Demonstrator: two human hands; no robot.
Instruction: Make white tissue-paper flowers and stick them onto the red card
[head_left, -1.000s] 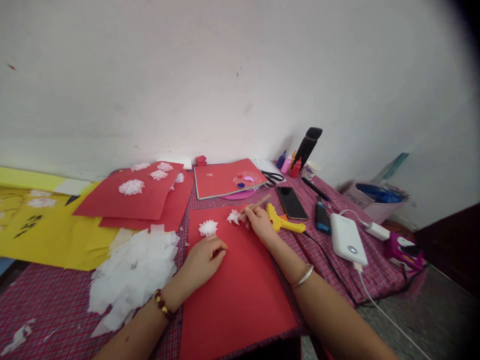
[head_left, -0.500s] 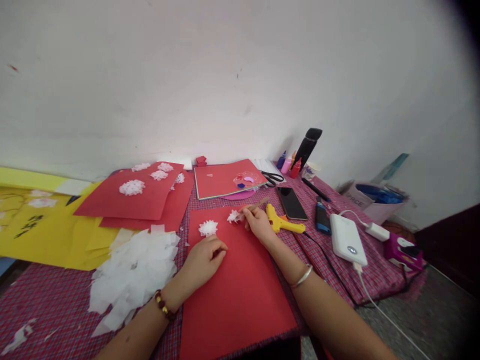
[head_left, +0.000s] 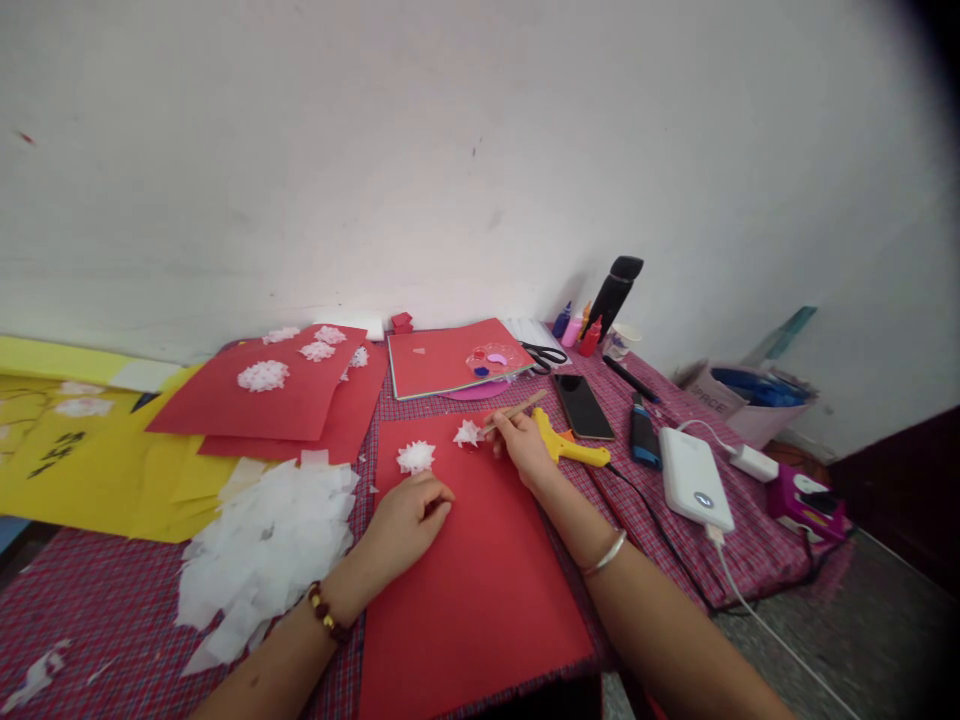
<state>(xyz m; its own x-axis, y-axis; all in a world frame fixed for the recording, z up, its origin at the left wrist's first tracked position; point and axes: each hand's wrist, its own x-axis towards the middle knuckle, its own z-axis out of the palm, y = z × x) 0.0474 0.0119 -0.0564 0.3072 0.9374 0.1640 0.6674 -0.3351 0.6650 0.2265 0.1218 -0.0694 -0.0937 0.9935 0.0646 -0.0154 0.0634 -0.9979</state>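
Observation:
My right hand (head_left: 521, 448) is closed on a thin wooden stick (head_left: 527, 405), whose near end is by a small white paper flower (head_left: 468, 434). This flower sits on a large red sheet (head_left: 472, 590). To its left, a fuller white paper flower (head_left: 415, 457) lies on the same sheet, just beyond my left hand (head_left: 412, 515). That hand rests on the red sheet, fingers loosely bent and thumb apart, with nothing visible in it. A pile of white tissue paper pieces (head_left: 266, 550) spreads left of my left wrist. The yellow glue gun (head_left: 574, 447) lies right of my right hand.
Red cards (head_left: 247, 415) bearing white flowers lie at the left over yellow paper (head_left: 97, 480). A paint palette (head_left: 499, 358) and scissors (head_left: 546, 356) are at the back. On the right are a phone (head_left: 583, 405), a utility knife (head_left: 644, 432) and a white power bank (head_left: 694, 475).
The stick has shifted in my right hand and its far end sticks up more. My right hand has moved slightly back from the small flower. My left hand has stayed put.

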